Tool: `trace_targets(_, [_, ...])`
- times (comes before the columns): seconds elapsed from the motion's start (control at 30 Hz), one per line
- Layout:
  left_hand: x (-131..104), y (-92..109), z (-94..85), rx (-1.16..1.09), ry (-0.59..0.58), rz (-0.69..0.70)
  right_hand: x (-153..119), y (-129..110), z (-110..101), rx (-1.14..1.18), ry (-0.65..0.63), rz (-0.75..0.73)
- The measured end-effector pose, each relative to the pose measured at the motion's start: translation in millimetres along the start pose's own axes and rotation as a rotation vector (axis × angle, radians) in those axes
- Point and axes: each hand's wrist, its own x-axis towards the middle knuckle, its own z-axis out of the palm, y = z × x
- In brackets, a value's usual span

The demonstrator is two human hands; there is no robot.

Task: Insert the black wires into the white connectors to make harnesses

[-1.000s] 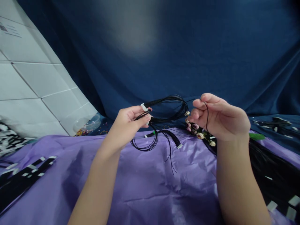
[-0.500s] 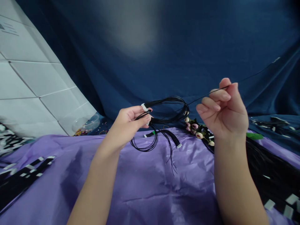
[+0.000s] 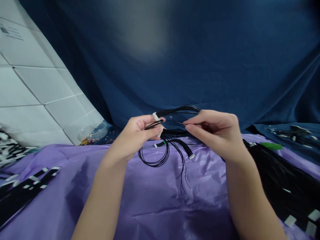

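My left hand (image 3: 140, 135) is closed on a black wire harness (image 3: 180, 109), a looped bundle of thin wires with white plug connectors (image 3: 156, 116) at its ends. Between the thumb and fingers of my right hand (image 3: 217, 131) is pinched a single thin black wire (image 3: 180, 123), its bare-looking tip pointing left toward the connectors. Wire coils (image 3: 156, 163) and loose strands hang below my left hand. Behind them, a short wire bundle (image 3: 183, 146) with a white connector lies on the purple cloth (image 3: 160, 206).
Harness bundles with white connectors lie at the left (image 3: 30, 186); a large pile of black wires (image 3: 282, 180) lies at the right, by a green leaf (image 3: 272, 146). A clear plastic tub (image 3: 96, 131) stands at the back left. Blue fabric (image 3: 200, 60) hangs behind.
My right hand has come left and down from its raised position, bringing the single wire near the connectors. My left hand has stayed nearly still with the harness.
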Motion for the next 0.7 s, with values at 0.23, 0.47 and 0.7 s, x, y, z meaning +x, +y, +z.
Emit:
trace_targets(0.23, [-1.6,-0.8,-2.8,0.046,-0.073,0.070,0.8,-5.2,8.3,-0.395,0.119,-0.177])
trace_targets(0.47, [-3.4,-1.6,-3.4,0.169,-0.071,0.132,-2.7,-12.7,7.1,-0.440,0.111,-0.205])
trace_targets(0.7, [-5.0,0.3,-1.6,0.211,-0.098,0.151,-2.4,-13.5,8.4,-0.492,0.102,-0.216])
